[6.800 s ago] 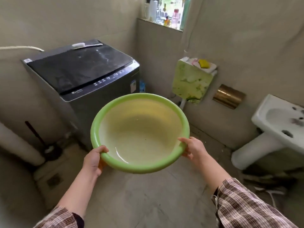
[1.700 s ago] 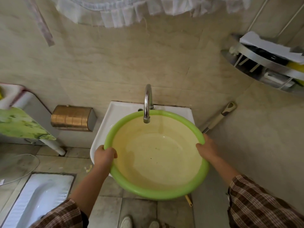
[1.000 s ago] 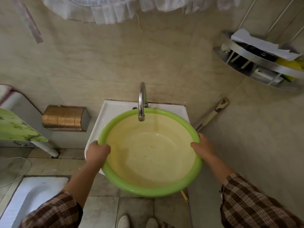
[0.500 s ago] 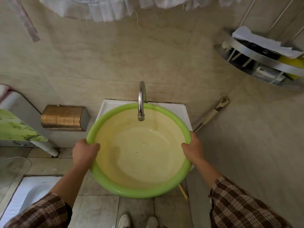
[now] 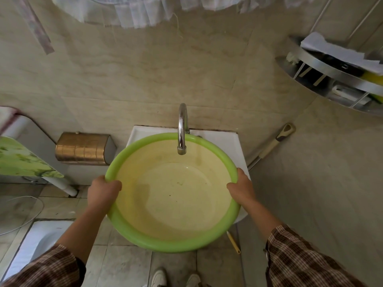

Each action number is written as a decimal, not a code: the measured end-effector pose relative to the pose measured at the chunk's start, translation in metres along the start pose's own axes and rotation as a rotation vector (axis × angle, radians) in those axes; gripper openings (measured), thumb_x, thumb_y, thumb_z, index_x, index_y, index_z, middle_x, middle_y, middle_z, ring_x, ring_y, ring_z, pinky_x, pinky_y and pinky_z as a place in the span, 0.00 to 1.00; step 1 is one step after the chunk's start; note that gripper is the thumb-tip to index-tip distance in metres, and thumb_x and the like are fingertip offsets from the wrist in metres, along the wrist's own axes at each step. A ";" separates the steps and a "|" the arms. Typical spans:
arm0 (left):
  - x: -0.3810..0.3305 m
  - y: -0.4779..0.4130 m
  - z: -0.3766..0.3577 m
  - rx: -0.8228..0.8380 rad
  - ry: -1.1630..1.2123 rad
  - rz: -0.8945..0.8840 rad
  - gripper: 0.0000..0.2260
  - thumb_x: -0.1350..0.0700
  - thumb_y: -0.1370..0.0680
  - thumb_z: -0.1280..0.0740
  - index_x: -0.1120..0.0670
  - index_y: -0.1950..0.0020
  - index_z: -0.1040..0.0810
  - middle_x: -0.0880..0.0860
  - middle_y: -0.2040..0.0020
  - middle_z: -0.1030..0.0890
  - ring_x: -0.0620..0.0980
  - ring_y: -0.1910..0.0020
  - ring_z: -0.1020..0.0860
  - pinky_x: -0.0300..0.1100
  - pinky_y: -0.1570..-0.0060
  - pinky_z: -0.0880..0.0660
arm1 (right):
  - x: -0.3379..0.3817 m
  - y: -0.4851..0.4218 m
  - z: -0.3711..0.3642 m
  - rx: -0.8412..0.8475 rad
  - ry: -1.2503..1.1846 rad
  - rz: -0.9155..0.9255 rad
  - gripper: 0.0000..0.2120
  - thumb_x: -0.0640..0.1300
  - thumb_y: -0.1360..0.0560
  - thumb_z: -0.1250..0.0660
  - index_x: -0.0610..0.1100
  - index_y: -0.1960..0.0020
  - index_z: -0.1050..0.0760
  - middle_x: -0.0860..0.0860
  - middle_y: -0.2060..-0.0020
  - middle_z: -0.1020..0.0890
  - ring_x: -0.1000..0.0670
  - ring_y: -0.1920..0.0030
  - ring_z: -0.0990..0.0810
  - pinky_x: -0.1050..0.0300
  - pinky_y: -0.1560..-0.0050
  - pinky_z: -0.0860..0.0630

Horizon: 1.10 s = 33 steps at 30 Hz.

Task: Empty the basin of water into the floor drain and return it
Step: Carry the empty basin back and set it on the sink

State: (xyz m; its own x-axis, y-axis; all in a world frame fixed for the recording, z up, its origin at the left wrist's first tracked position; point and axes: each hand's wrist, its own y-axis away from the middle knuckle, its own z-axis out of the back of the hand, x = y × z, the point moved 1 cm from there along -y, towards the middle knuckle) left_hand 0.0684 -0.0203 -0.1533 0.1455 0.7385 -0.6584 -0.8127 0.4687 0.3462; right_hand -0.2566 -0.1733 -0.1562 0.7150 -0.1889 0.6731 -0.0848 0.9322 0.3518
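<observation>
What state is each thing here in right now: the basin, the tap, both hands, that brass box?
Basin: upright, held over the white sink, no pool of water visible.
Tap: no water running, spout above the basin.
Left hand: gripping the basin's left rim.
Right hand: gripping the right rim.
Brass box: lid closed.

Basin over the sink, under the tap.

The basin (image 5: pixel 172 195) sits over the sink (image 5: pixel 232 146), covering most of it, with the tap (image 5: pixel 182 129) rising behind and its spout hanging above the basin's far side. The left hand (image 5: pixel 101 193) is on the basin's left rim, the right hand (image 5: pixel 242 189) on its right rim. A paper holder (image 5: pixel 83 149) is on the wall left of the sink; a handle (image 5: pixel 273 143) leans in the corner to its right. A shelf (image 5: pixel 331 79) hangs on the wall up at the right. A squat toilet (image 5: pixel 37 243) lies in the floor at lower left.
</observation>
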 end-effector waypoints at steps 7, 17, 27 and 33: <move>0.001 0.019 -0.008 0.053 0.021 0.005 0.05 0.61 0.30 0.35 0.58 0.56 0.29 0.55 0.65 0.26 0.51 0.68 0.28 0.40 0.72 0.34 | 0.001 -0.008 0.009 -0.056 -0.010 0.011 0.17 0.33 0.32 0.40 0.41 0.44 0.29 0.44 0.52 0.23 0.41 0.52 0.24 0.55 0.55 0.30; -0.009 0.028 -0.021 0.094 0.048 0.068 0.09 0.63 0.30 0.37 0.62 0.51 0.29 0.60 0.56 0.25 0.52 0.66 0.28 0.42 0.71 0.33 | -0.009 -0.011 0.023 -0.068 0.066 -0.016 0.19 0.34 0.33 0.40 0.41 0.42 0.28 0.40 0.48 0.20 0.39 0.49 0.22 0.48 0.48 0.24; -0.008 0.018 -0.008 0.080 0.072 -0.073 0.35 0.65 0.30 0.40 0.43 0.26 0.42 0.53 0.50 0.27 0.50 0.65 0.26 0.39 0.74 0.32 | -0.001 -0.005 0.013 0.008 0.073 0.002 0.18 0.33 0.32 0.40 0.40 0.42 0.31 0.42 0.50 0.22 0.41 0.52 0.24 0.52 0.52 0.26; -0.004 0.019 -0.008 0.110 0.084 -0.065 0.36 0.65 0.30 0.40 0.41 0.26 0.41 0.53 0.49 0.26 0.48 0.64 0.26 0.39 0.73 0.31 | 0.000 -0.006 0.011 -0.033 0.070 0.012 0.17 0.33 0.32 0.39 0.40 0.43 0.30 0.42 0.52 0.23 0.41 0.53 0.24 0.51 0.53 0.26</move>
State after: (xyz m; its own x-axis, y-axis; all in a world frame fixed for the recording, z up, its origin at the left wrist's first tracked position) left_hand 0.0474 -0.0179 -0.1497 0.1442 0.6641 -0.7336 -0.7355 0.5679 0.3695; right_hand -0.2635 -0.1819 -0.1513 0.7611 -0.1571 0.6293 -0.0713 0.9441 0.3219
